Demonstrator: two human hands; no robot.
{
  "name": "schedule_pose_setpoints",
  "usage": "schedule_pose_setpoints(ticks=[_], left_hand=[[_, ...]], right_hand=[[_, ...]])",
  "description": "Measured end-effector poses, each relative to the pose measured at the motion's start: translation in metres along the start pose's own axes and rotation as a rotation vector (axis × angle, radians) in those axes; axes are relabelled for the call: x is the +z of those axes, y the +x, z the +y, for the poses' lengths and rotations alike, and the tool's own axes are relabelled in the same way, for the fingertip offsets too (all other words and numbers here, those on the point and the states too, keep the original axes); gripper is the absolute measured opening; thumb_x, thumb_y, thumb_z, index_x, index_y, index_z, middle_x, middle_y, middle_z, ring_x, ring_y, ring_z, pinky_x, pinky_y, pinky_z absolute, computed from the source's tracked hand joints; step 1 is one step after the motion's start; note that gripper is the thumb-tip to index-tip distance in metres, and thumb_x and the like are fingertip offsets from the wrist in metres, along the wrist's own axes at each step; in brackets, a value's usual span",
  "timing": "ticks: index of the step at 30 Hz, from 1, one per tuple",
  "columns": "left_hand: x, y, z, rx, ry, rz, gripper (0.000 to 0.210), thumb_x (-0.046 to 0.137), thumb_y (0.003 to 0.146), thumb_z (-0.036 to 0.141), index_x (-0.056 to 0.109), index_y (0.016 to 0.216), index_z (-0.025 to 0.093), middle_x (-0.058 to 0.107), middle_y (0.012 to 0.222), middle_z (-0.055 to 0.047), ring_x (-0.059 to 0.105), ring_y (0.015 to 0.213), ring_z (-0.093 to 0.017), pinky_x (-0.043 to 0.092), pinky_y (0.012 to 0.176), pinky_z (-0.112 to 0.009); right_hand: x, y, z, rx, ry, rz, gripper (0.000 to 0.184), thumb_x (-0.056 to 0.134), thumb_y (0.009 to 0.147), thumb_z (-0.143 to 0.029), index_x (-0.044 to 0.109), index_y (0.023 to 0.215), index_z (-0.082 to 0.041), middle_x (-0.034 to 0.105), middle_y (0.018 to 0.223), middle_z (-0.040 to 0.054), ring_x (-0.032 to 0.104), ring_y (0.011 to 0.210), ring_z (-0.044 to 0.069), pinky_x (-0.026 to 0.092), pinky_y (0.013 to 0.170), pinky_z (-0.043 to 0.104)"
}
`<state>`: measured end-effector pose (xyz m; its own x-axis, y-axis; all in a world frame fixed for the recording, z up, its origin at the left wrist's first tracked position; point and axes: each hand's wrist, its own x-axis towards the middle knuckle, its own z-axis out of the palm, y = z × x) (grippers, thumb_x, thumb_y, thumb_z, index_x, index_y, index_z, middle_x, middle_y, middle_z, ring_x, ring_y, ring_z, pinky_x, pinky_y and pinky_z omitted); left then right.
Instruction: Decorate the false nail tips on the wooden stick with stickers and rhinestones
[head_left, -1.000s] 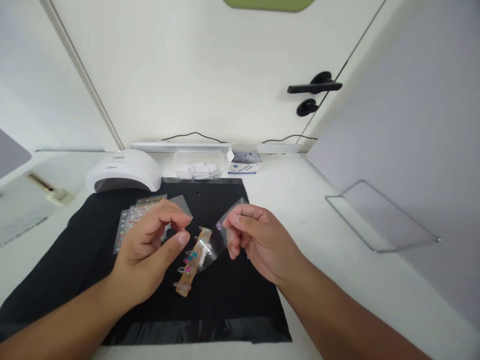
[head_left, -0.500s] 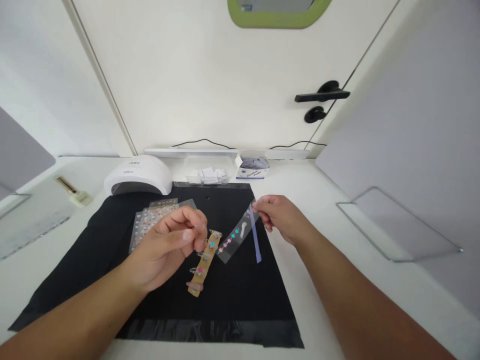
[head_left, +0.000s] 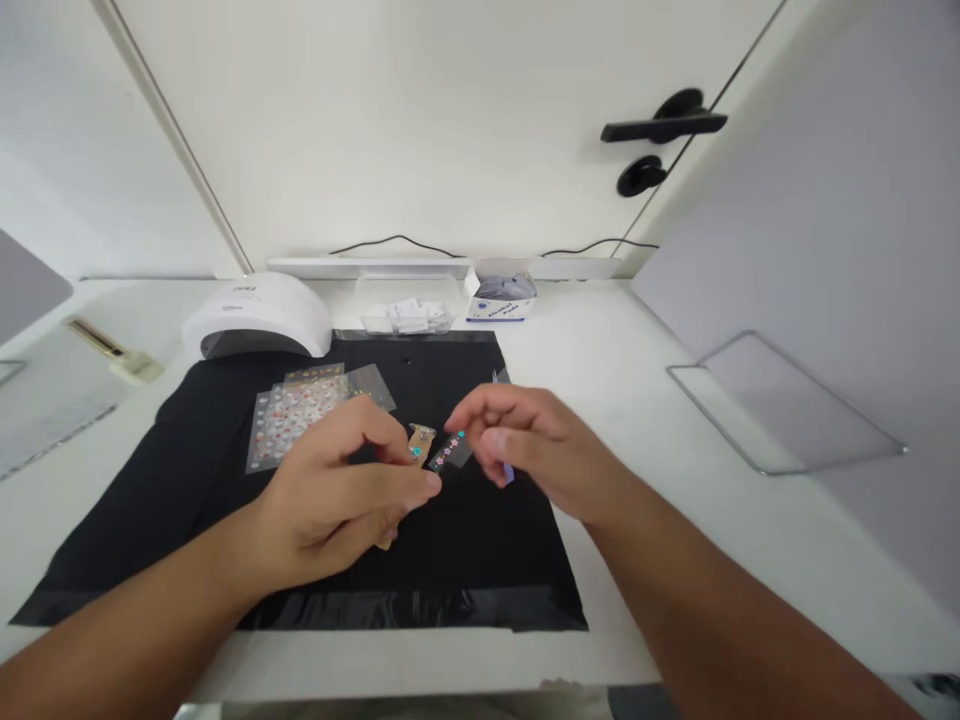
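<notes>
My left hand [head_left: 337, 500] hovers over the black mat [head_left: 480, 550], thumb and forefinger pinched together; whatever is between them is too small or hidden to make out. Behind and below its fingers lies a tan strip [head_left: 422, 440] with clear nail tips carrying small gems, mostly covered by the hand. My right hand [head_left: 536, 440] is bent, its thumb and fingers apart, with nothing visible in it. Under that hand rests a clear sheet of flower gems [head_left: 450, 452], pink and turquoise. A purple stick [head_left: 509, 472] lies there too, partly hidden by the fingers.
Nail sticker sheets [head_left: 300, 415] overlap on the mat's left side. Along the back stand a white nail lamp [head_left: 259, 310], a clear tray [head_left: 367, 292] of white packets and an alcohol pads box [head_left: 501, 300]. A bottle [head_left: 135, 366] sits far left; a wire frame [head_left: 750, 400] is at right.
My right hand has let go of the purple stick and moved left and nearer. My left hand has turned over, fingertips now lower and further right. The view has tilted down.
</notes>
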<state>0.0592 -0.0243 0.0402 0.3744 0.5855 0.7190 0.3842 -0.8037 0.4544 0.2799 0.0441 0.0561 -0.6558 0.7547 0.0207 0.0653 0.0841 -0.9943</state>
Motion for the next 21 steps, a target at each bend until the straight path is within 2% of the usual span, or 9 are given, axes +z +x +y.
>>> schedule_pose_setpoints(ticks=[3, 7, 10, 15, 21], left_hand=[[-0.004, 0.002, 0.000, 0.097, 0.111, -0.047, 0.029, 0.060, 0.083, 0.007, 0.071, 0.100, 0.028, 0.063, 0.085, -0.005, 0.062, 0.072, -0.018, 0.054, 0.065, -0.036], [-0.005, 0.005, 0.000, 0.139, 0.140, -0.065, 0.020, 0.062, 0.084, 0.012, 0.070, 0.093, 0.028, 0.064, 0.081, -0.004, 0.061, 0.068, -0.018, 0.053, 0.062, -0.037], [-0.003, 0.007, 0.000, 0.157, 0.119, -0.047, 0.013, 0.065, 0.085, 0.015, 0.065, 0.094, 0.025, 0.065, 0.083, -0.004, 0.062, 0.069, -0.017, 0.054, 0.063, -0.035], [0.000, 0.006, -0.001, 0.176, 0.133, 0.031, 0.009, 0.065, 0.091, 0.017, 0.058, 0.092, 0.021, 0.061, 0.085, -0.002, 0.060, 0.072, -0.013, 0.054, 0.064, -0.030], [0.000, 0.007, -0.002, 0.165, 0.129, -0.006, 0.011, 0.068, 0.091, 0.020, 0.057, 0.090, 0.021, 0.061, 0.083, -0.002, 0.058, 0.071, -0.013, 0.053, 0.064, -0.030]], right_hand=[[0.014, -0.002, 0.007, 0.109, 0.144, -0.203, 0.029, 0.062, 0.079, -0.043, 0.065, 0.087, -0.015, 0.057, 0.059, -0.0038, 0.050, 0.047, 0.007, 0.042, 0.043, 0.018], [0.023, -0.003, 0.010, 0.236, 0.288, -0.303, 0.028, 0.064, 0.078, -0.044, 0.062, 0.080, -0.016, 0.057, 0.060, -0.0039, 0.050, 0.046, 0.005, 0.042, 0.040, 0.014], [0.028, -0.003, 0.010, 0.276, 0.378, -0.372, 0.026, 0.064, 0.075, -0.041, 0.061, 0.075, -0.016, 0.058, 0.058, -0.0039, 0.050, 0.044, 0.005, 0.042, 0.039, 0.013], [0.031, -0.002, 0.013, 0.253, 0.438, -0.355, 0.019, 0.067, 0.073, -0.034, 0.060, 0.074, -0.016, 0.057, 0.054, -0.0056, 0.050, 0.040, 0.005, 0.043, 0.036, 0.013], [0.033, -0.003, 0.013, 0.218, 0.451, -0.297, 0.014, 0.067, 0.073, -0.025, 0.057, 0.070, -0.016, 0.055, 0.049, -0.0081, 0.048, 0.036, 0.003, 0.042, 0.036, 0.012]])
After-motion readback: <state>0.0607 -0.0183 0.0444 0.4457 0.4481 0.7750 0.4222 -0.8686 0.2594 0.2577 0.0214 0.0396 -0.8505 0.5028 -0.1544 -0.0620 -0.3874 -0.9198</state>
